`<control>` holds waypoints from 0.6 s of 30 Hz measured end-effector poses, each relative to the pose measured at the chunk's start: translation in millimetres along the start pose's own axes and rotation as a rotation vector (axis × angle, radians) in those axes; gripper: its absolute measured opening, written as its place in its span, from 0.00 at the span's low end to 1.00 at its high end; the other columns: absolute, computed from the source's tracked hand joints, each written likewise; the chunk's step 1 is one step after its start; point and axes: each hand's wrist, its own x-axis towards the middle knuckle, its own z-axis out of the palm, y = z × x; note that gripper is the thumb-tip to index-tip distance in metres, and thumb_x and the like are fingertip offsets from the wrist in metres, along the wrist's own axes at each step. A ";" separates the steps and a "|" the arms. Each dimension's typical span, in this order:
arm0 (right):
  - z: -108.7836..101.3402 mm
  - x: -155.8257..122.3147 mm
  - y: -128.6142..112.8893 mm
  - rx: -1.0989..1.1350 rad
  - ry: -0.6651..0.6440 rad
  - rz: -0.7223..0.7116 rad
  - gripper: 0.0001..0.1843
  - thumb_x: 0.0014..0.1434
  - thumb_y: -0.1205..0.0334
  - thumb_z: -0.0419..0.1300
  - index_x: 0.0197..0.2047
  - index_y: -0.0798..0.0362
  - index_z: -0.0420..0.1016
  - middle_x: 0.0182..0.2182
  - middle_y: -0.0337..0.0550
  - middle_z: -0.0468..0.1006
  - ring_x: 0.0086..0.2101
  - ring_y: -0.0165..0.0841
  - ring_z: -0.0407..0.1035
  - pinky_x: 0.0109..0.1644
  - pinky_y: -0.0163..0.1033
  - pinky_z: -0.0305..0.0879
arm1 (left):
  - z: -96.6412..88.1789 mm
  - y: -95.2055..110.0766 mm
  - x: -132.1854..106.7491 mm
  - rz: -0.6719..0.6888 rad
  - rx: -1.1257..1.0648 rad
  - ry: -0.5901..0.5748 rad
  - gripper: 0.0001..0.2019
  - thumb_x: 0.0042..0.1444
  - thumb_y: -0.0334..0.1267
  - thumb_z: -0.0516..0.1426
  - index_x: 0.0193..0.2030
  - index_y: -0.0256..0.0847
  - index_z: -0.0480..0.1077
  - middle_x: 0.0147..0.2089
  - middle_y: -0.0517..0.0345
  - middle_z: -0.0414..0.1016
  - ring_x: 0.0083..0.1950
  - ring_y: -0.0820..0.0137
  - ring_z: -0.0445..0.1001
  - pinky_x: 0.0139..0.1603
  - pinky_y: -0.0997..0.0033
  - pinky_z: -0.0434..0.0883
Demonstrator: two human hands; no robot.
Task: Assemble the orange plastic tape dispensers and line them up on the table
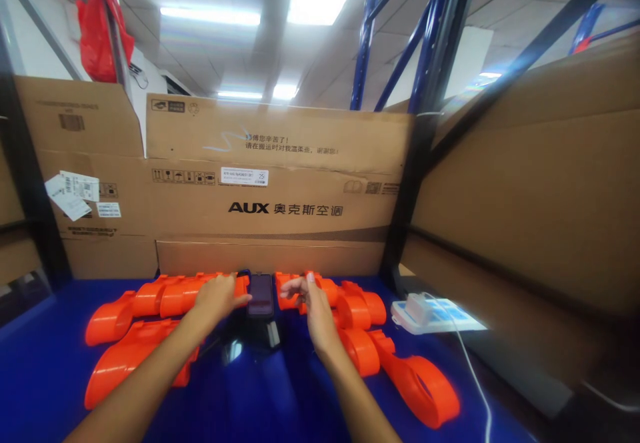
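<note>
A dark phone [261, 294] stands propped on a black stand [260, 335] at the middle of a blue table [40, 376]. My left hand [216, 298] rests on orange plastic parts [150, 296] left of the phone, its fingers curled and touching the phone's edge. My right hand [309, 299] hovers just right of the phone with fingers loosely spread, above more orange plastic parts [357, 309]. More orange pieces lie nearer me on the left [125, 359] and on the right [415, 379].
Large cardboard boxes [275, 183] form a wall behind the table, and another cardboard panel [525, 189] stands on the right. A white power strip [430, 316] with a plugged adapter and white cable [473, 369] lies at the right. Blue rack posts [365, 36] rise behind.
</note>
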 end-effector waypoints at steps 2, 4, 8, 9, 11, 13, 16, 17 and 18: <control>0.0 -0.1 0.0 0.006 -0.001 0.001 0.36 0.66 0.35 0.41 0.36 0.52 0.81 0.32 0.48 0.82 0.36 0.40 0.73 0.37 0.40 0.61 | -0.9 -3.7 1.4 0.002 0.002 -0.012 0.27 0.54 0.56 0.60 0.54 0.40 0.72 0.47 0.37 0.79 0.53 0.48 0.77 0.51 0.58 0.69; 0.2 -0.2 -0.4 0.008 0.000 0.002 0.36 0.66 0.35 0.41 0.36 0.52 0.81 0.32 0.47 0.82 0.36 0.39 0.73 0.37 0.40 0.61 | -0.7 -5.9 1.8 -0.002 0.006 -0.020 0.25 0.53 0.54 0.61 0.53 0.41 0.73 0.48 0.37 0.79 0.53 0.49 0.76 0.51 0.58 0.68; 1.0 -0.6 -1.3 0.009 -0.002 -0.005 0.36 0.65 0.34 0.41 0.35 0.52 0.81 0.31 0.47 0.81 0.35 0.39 0.73 0.38 0.41 0.62 | 0.4 -5.4 0.5 0.015 0.013 -0.036 0.26 0.51 0.53 0.62 0.52 0.38 0.74 0.47 0.34 0.79 0.53 0.47 0.76 0.51 0.56 0.68; 1.1 -0.7 -1.3 0.010 -0.002 -0.008 0.36 0.65 0.34 0.42 0.35 0.52 0.81 0.31 0.47 0.81 0.35 0.39 0.73 0.38 0.41 0.62 | -0.4 -5.5 0.3 0.025 0.015 -0.039 0.27 0.51 0.54 0.62 0.52 0.37 0.73 0.47 0.34 0.79 0.53 0.46 0.76 0.51 0.55 0.68; 1.1 -0.7 -1.2 0.011 -0.005 -0.012 0.36 0.65 0.34 0.42 0.34 0.52 0.81 0.30 0.47 0.81 0.36 0.40 0.73 0.39 0.41 0.62 | -5.0 -8.5 0.6 0.045 0.019 -0.048 0.30 0.51 0.58 0.60 0.53 0.37 0.73 0.48 0.33 0.79 0.53 0.45 0.76 0.50 0.54 0.69; 0.9 -0.6 -1.1 0.014 -0.008 -0.009 0.36 0.65 0.34 0.42 0.34 0.52 0.81 0.30 0.47 0.81 0.36 0.40 0.73 0.39 0.41 0.62 | -13.6 -16.6 2.2 0.068 0.023 -0.058 0.31 0.51 0.60 0.58 0.54 0.39 0.73 0.49 0.35 0.79 0.53 0.44 0.75 0.50 0.52 0.69; 1.2 -0.5 -1.7 0.018 -0.010 -0.002 0.36 0.65 0.34 0.42 0.35 0.52 0.81 0.31 0.47 0.81 0.36 0.40 0.73 0.39 0.41 0.63 | -28.5 -36.4 5.8 0.116 0.026 -0.072 0.28 0.54 0.54 0.57 0.59 0.44 0.71 0.57 0.40 0.76 0.58 0.47 0.72 0.55 0.53 0.67; 1.5 -0.5 -2.0 0.018 -0.009 -0.001 0.36 0.65 0.34 0.42 0.35 0.52 0.81 0.31 0.47 0.81 0.36 0.40 0.73 0.39 0.41 0.63 | -31.8 -43.5 6.7 0.134 0.029 -0.078 0.27 0.55 0.50 0.56 0.60 0.45 0.70 0.60 0.42 0.73 0.61 0.49 0.70 0.57 0.55 0.66; 1.9 -0.6 -2.4 0.016 -0.009 -0.001 0.36 0.65 0.34 0.41 0.35 0.52 0.81 0.31 0.47 0.81 0.36 0.40 0.73 0.39 0.41 0.63 | -33.6 -50.0 7.2 0.148 0.037 -0.088 0.27 0.54 0.46 0.57 0.62 0.44 0.69 0.63 0.42 0.71 0.63 0.50 0.67 0.60 0.56 0.64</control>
